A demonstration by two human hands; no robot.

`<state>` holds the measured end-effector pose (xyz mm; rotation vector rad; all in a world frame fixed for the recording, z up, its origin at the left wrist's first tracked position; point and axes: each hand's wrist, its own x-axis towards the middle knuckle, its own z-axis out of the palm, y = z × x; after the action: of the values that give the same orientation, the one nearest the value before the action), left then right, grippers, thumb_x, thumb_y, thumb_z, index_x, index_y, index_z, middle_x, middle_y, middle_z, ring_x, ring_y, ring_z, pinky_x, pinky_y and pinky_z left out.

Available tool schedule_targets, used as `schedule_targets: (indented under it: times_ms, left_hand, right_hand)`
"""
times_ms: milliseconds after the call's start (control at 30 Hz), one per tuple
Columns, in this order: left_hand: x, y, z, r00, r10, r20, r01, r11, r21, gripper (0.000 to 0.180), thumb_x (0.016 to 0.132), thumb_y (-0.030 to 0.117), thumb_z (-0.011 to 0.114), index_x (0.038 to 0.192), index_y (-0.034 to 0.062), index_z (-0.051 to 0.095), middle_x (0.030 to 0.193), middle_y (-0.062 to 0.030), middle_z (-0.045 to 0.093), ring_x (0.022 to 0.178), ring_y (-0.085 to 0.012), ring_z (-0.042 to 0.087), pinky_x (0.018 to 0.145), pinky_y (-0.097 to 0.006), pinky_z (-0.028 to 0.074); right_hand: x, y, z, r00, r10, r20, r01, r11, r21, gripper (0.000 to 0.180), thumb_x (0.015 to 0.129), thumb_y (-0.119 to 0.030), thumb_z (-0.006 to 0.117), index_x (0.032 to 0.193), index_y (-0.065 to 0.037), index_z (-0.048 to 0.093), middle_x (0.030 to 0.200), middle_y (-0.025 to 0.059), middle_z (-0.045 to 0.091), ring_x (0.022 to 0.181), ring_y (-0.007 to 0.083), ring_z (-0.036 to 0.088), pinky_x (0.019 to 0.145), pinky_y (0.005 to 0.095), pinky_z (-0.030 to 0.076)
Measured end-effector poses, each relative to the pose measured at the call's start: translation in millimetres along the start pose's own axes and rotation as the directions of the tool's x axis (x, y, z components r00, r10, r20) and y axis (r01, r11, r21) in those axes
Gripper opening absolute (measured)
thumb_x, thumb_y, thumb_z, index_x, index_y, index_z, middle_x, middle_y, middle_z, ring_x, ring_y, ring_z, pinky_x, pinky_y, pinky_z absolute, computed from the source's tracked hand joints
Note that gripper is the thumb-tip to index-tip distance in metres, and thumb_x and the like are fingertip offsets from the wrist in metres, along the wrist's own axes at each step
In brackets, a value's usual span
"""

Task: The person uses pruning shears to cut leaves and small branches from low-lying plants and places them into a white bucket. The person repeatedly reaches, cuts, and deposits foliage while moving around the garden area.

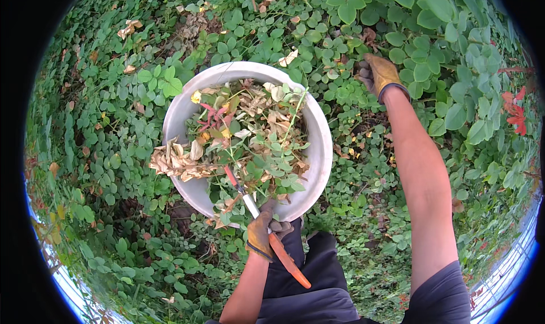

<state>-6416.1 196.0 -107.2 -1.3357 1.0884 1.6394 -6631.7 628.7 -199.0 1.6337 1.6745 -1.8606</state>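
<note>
My left hand (264, 231), in a yellow-and-grey work glove, is closed around a slim tool with an orange handle (289, 261), a pale metal middle and a red end. Its exact kind is unclear. The same hand is at the near rim of a whitish round bucket (321, 148); the fingers partly hide that rim. Dry brown leaves (184, 162), green stems and a red leaf sprig (214, 117) fill much of the bucket. To the far right, my gloved right hand (379, 75) is low among green leaves with fingers curled; whatever they hold is hidden.
Dense green ground cover (113, 154) surrounds the bucket. Larger-leaved plants (437, 63) stand at the far right, with red leaves (515, 111) near the right edge. Dry leaves (130, 28) are scattered about. My dark-clothed legs (323, 261) are just behind the bucket.
</note>
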Motion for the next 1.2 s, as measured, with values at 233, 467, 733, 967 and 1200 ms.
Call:
schedule_targets:
  times_ms: [233, 467, 733, 967, 1200]
  left_hand:
    - [9, 5, 3, 0.999, -0.026, 0.039, 0.028, 0.998, -0.059, 0.043, 0.106, 0.028, 0.054, 0.140, 0.0010, 0.056, 0.060, 0.0006, 0.065, 0.061, -0.0215, 0.073, 0.061, -0.043, 0.068]
    - [8, -13, 16, 0.999, 0.029, 0.022, -0.030, 0.998, 0.056, 0.047, 0.103, 0.025, 0.060, 0.141, -0.0033, 0.057, 0.059, -0.0004, 0.059, 0.060, -0.0218, 0.069, 0.064, -0.044, 0.067]
    - [-19, -69, 9, 0.988, 0.104, -0.113, -0.085, 0.983, 0.161, 0.030, 0.102, 0.030, 0.065, 0.126, 0.0116, 0.065, 0.071, 0.0051, 0.055, 0.071, -0.0138, 0.064, 0.075, -0.040, 0.064]
    - [-28, -128, 18, 0.994, -0.056, -0.090, 0.059, 0.998, 0.029, 0.028, 0.110, 0.036, 0.043, 0.126, 0.0183, 0.057, 0.080, 0.0047, 0.052, 0.064, -0.0084, 0.048, 0.067, -0.031, 0.058]
    - [-42, -122, 75, 0.975, -0.123, 0.184, 0.124, 0.992, 0.009, 0.031, 0.109, 0.038, 0.046, 0.092, 0.0173, 0.062, 0.055, 0.0113, 0.043, 0.046, -0.0063, 0.044, 0.048, -0.027, 0.053]
  right_hand:
    - [-42, 2, -7, 0.990, 0.112, 0.085, -0.120, 0.987, 0.105, 0.018, 0.100, -0.028, 0.068, 0.095, -0.011, 0.069, 0.067, -0.0037, 0.053, 0.050, 0.0102, 0.047, 0.047, 0.0297, 0.040]
    - [-230, 47, 59, 0.746, -0.275, 0.606, 0.162, 0.958, 0.236, 0.025, 0.099, -0.029, 0.065, 0.113, -0.009, 0.072, 0.081, 0.0034, 0.068, 0.067, 0.0159, 0.065, 0.057, 0.0357, 0.055]
    - [-401, 133, 155, -0.015, -0.531, 0.847, 0.819, 0.480, 0.315, 0.027, 0.094, -0.032, 0.052, 0.080, -0.010, 0.063, 0.084, 0.0128, 0.064, 0.077, 0.0274, 0.065, 0.066, 0.0394, 0.053]
    - [-294, 202, 20, 0.681, -0.467, 0.563, 0.721, 0.563, -0.404, 0.050, 0.091, -0.040, 0.059, 0.125, -0.004, 0.053, 0.101, 0.0187, 0.069, 0.089, 0.0319, 0.069, 0.078, 0.0397, 0.057]
    - [-323, 220, -153, 0.741, -0.057, 0.669, 0.400, 0.838, -0.371, 0.092, 0.085, -0.054, 0.071, 0.156, -0.002, 0.043, 0.140, 0.0228, 0.063, 0.113, 0.0352, 0.070, 0.095, 0.0417, 0.056]
